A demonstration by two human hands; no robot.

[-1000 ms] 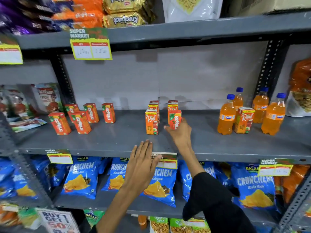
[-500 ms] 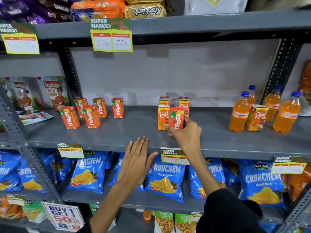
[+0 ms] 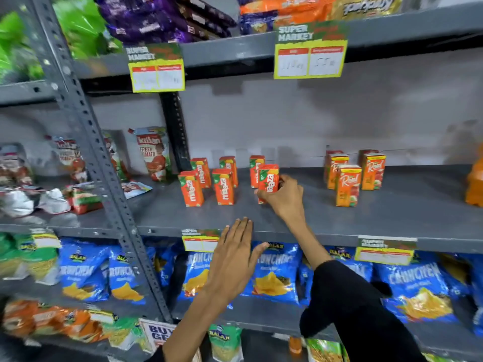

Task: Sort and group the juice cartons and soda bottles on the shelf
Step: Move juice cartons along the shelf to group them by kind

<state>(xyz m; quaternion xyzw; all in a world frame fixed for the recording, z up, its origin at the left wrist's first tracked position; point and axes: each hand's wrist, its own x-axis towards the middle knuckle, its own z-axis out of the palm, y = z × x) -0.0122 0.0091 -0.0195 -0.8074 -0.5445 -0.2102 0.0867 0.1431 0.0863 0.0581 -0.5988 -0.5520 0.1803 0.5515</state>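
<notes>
Right grip: right hand (image 3: 283, 195) clamped round a Maaza carton (image 3: 268, 180), fingers wrapping its right side, carton upright at the shelf (image 3: 392, 218) surface, just beside the Maaza group (image 3: 209, 181).
Left grip: left hand (image 3: 232, 259) flat and spread, holding nothing, over the shelf's front lip.
Doing it well: I'd set the carton down square, label forward, in line with the front pair, then let go without nudging the neighbours.
Real cartons (image 3: 352, 176): apart to the right, upright cluster.
Soda bottle (image 3: 474, 186): only an orange edge shows far right.
Materials: glossy printed card boxes, sharp-cornered; matte grey painted metal shelf; crinkly foil chip bags (image 3: 274, 273) below.
</notes>
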